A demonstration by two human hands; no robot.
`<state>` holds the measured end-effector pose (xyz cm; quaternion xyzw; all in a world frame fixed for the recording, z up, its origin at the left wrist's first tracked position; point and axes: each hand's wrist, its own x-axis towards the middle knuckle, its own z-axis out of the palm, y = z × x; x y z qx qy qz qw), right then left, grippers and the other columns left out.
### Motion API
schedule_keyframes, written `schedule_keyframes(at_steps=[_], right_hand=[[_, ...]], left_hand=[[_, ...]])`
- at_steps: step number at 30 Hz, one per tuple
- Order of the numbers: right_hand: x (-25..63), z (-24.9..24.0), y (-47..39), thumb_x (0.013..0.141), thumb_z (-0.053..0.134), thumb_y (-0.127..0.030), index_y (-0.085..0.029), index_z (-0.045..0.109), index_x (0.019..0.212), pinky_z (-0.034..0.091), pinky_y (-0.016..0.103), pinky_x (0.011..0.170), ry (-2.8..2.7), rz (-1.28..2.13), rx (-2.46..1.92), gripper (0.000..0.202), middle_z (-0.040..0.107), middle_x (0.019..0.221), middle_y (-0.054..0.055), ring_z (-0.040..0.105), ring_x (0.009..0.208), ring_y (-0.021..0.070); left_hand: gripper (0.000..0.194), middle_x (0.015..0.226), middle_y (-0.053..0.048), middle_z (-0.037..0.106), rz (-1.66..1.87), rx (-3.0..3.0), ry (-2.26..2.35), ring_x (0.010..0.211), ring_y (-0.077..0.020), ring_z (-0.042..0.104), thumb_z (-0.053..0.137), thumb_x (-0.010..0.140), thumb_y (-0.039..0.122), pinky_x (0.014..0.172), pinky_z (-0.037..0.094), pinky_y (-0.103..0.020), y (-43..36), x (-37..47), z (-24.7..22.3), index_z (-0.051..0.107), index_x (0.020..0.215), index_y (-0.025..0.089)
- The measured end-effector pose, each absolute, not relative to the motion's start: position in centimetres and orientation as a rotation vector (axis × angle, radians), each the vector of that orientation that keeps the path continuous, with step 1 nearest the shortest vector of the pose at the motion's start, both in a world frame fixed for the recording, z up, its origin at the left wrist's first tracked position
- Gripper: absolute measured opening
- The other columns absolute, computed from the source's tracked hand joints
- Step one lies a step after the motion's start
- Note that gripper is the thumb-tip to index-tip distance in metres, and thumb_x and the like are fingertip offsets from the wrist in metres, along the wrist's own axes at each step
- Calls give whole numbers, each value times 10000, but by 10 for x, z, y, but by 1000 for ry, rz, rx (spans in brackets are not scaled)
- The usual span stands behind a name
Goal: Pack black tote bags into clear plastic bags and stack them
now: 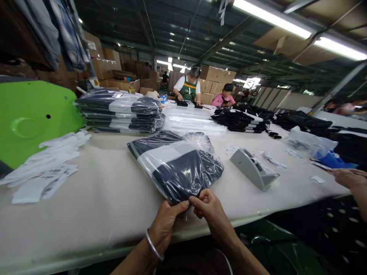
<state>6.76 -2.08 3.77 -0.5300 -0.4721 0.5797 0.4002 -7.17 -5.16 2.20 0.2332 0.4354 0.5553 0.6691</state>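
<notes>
A clear plastic bag (174, 164) with a folded dark garment and a pale band inside lies on the table in front of me. My left hand (169, 217) pinches its near edge between thumb and fingers. Right beside it, my right hand (208, 208) has its fingertips closed on the same edge, the two thumbs almost touching. Under the fingers, the exact fold of plastic is hidden. To the right of the bag stands a grey tape dispenser (252, 170), touched by neither hand.
Bagged garments (120, 110) are stacked at the back left, near white paper strips (51, 168) and a green machine (43, 118). Flat clear bags (192, 120) and black garments (241, 118) lie farther back. A co-worker's hand (349, 179) is at the right edge; two people work across the table.
</notes>
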Motion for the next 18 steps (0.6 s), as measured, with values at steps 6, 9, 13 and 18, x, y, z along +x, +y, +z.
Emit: schedule_keyframes(at_steps=[6, 9, 13, 18], right_hand=[[67, 26, -22, 662, 830, -467, -223, 380, 738, 286, 193, 455, -1078, 1537, -1235, 517, 565, 489, -63, 452, 438, 76], [77, 29, -26, 643, 865, -396, -208, 407, 779, 358, 197, 531, -1013, 1739, -1077, 513, 632, 602, -31, 533, 526, 87], [87, 31, -28, 614, 880, -280, -201, 423, 823, 399, 207, 605, -904, 1911, -979, 509, 681, 742, 5, 601, 635, 110], [75, 14, -20, 565, 831, -206, -193, 476, 796, 383, 209, 532, -945, 1775, -1081, 424, 605, 612, -49, 539, 533, 104]], left_hand=[[322, 724, -49, 723, 1294, 506, 1009, 644, -154, 607, 854, 577, 324, 646, 474, -273, -51, -71, 23, 742, 796, 116], [314, 719, -54, 718, 1304, 523, 989, 630, -158, 605, 842, 598, 338, 635, 477, -283, -48, -74, 28, 738, 793, 116], [322, 729, -44, 715, 1282, 520, 981, 611, -147, 595, 847, 597, 339, 608, 470, -275, -45, -78, 32, 735, 809, 125], [360, 734, -42, 718, 1257, 439, 995, 615, -130, 589, 881, 535, 313, 608, 474, -256, -49, -75, 31, 742, 801, 114]])
